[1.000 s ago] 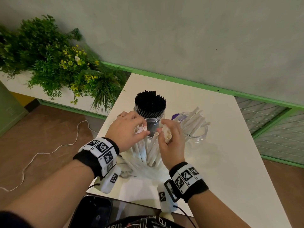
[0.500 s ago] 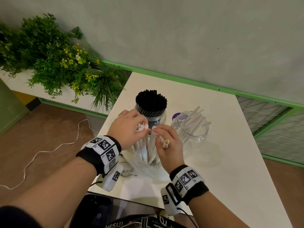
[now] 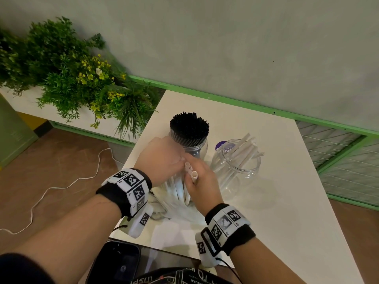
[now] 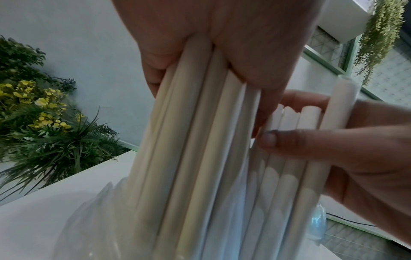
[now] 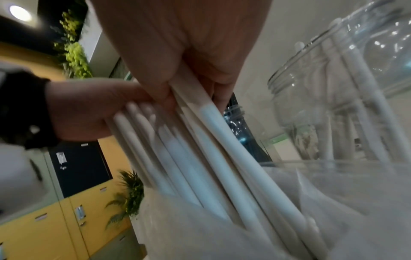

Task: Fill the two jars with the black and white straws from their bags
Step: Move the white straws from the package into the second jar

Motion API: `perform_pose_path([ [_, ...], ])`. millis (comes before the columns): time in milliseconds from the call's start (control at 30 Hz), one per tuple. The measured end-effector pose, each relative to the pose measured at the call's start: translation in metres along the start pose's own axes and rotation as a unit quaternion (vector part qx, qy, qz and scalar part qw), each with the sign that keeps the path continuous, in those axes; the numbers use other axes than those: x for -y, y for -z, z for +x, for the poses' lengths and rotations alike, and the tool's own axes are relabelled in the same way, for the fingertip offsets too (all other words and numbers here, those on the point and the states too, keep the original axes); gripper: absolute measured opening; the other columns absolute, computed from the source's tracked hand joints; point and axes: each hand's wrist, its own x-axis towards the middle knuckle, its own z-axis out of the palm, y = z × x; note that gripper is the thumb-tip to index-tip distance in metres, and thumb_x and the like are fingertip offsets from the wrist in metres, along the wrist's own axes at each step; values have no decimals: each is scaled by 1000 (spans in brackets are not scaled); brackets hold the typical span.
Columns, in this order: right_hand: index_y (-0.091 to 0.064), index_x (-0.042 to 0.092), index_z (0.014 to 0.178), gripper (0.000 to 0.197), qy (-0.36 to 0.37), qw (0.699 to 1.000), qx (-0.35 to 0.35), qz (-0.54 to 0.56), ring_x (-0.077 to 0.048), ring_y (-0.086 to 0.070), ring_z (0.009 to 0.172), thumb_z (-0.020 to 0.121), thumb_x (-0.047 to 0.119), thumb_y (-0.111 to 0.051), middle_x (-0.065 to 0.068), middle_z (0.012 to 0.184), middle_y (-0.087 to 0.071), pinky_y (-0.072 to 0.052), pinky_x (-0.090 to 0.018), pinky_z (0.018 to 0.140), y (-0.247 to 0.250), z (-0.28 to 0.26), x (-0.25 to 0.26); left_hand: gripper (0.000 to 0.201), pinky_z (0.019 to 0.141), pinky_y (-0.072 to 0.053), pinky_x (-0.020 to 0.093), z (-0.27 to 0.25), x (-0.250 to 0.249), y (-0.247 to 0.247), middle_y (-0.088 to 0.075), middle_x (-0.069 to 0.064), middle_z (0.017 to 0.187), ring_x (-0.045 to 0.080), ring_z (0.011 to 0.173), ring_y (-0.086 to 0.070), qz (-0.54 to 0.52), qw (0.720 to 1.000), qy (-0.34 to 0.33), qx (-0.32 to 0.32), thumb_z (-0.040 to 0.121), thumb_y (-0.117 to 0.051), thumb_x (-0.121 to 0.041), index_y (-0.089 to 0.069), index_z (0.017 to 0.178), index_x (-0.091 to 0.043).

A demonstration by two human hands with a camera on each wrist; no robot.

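A clear bag (image 3: 180, 210) of white straws (image 3: 178, 187) stands upright on the white table (image 3: 287, 201), straw tops sticking out. My left hand (image 3: 162, 158) grips a bundle of these white straws (image 4: 200, 123) near their tops. Beside it my right hand (image 3: 202, 181) pinches a few white straws (image 5: 213, 126) from the same bag (image 5: 222, 228). Behind the hands one jar (image 3: 189, 144) is packed with black straws (image 3: 189, 125). To the right, a clear jar (image 3: 235, 167) holds several white straws (image 3: 245, 148) leaning inside it.
A purple lid (image 3: 220, 144) lies behind the clear jar. A leafy planter (image 3: 71, 78) stands off the table's left edge, and a white cable (image 3: 61, 187) runs on the floor. A dark phone (image 3: 117, 263) sits at the table's near edge. Bare tabletop lies to the right.
The two hands have closed in on each other over the bag. My right hand now pinches straws against the left hand's bundle, its straw tops showing between the hands.
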Motion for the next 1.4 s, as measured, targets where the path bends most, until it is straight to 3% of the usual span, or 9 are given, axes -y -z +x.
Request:
perform_pose_path([
  [100, -58, 16, 126, 42, -10, 999, -47, -8, -7, -55, 99, 88, -1, -55, -2, 112, -58, -43, -12, 88, 1, -3, -3, 44, 81, -38, 30, -1, -1, 0, -49, -13, 95, 17, 93, -44, 2, 1000, -3, -2, 74, -32, -61, -61, 93, -33],
  [300, -59, 4, 115, 29, 19, 995, -96, 16, 16, -47, 98, 90, -9, -53, -12, 107, -53, -33, 0, 86, 33, 7, 19, 39, 78, -33, 27, -1, 1, -1, -49, -14, 94, 15, 90, -43, 14, 1000, -8, -1, 75, -34, -64, -58, 86, -35],
  [433, -55, 26, 114, 30, -4, 993, -97, 72, 1, -60, 99, 95, 2, -52, -4, 116, -52, -37, -6, 90, 66, 33, 28, 40, 78, -31, 25, 1, 0, -1, -48, -14, 92, 15, 90, -43, 10, 1000, -2, 1, 75, -34, -65, -58, 87, -35],
  [533, -48, 43, 107, 34, -11, 989, -115, 94, -12, -63, 102, 96, 11, -51, -4, 120, -52, -45, -24, 95, 92, 48, 33, 46, 79, -32, 27, 2, -1, 0, -47, -13, 92, 16, 90, -43, 13, 1000, -4, 6, 73, -31, -66, -60, 90, -33],
  [700, -49, 39, 110, 29, -1, 975, -206, 85, -26, -59, 109, 94, 15, -52, -10, 115, -56, -46, -43, 98, 131, 66, 34, 45, 82, -36, 29, 2, -2, 0, -48, -12, 93, 17, 91, -43, 11, 1000, 3, 10, 73, -31, -66, -58, 89, -35],
  [900, -45, 30, 113, 28, 65, 935, -337, 92, -24, -62, 104, 98, 7, -46, -30, 120, -44, -48, -30, 94, 165, 75, 27, 49, 85, -38, 30, 2, -2, 0, -49, -11, 95, 18, 93, -43, 14, 1000, 6, 10, 72, -29, -67, -59, 91, -33],
  [1033, -45, 36, 115, 24, 53, 936, -347, 15, -31, -58, 107, 97, 19, -48, -7, 118, -46, -45, -48, 98, 162, 71, 8, 47, 86, -40, 32, 3, -3, 0, -50, -11, 96, 18, 94, -45, 7, 1000, 15, 12, 71, -30, -68, -59, 89, -35],
  [1200, -51, 7, 118, 22, 48, 936, -346, -47, -22, -49, 109, 96, 5, -48, 7, 115, -39, -39, -27, 100, 157, 61, -4, 48, 86, -40, 33, 4, -3, 0, -50, -11, 96, 19, 95, -46, 7, 1000, 17, 17, 71, -29, -67, -59, 90, -35],
  [1400, -52, 6, 117, 24, 27, 923, -383, -38, -20, -45, 107, 94, 4, -46, 8, 112, -35, -41, -36, 99, 154, 73, -2, 44, 86, -42, 34, 5, -3, -1, -49, -13, 96, 18, 96, -45, -6, 1000, 20, 16, 72, -31, -67, -58, 88, -36],
])
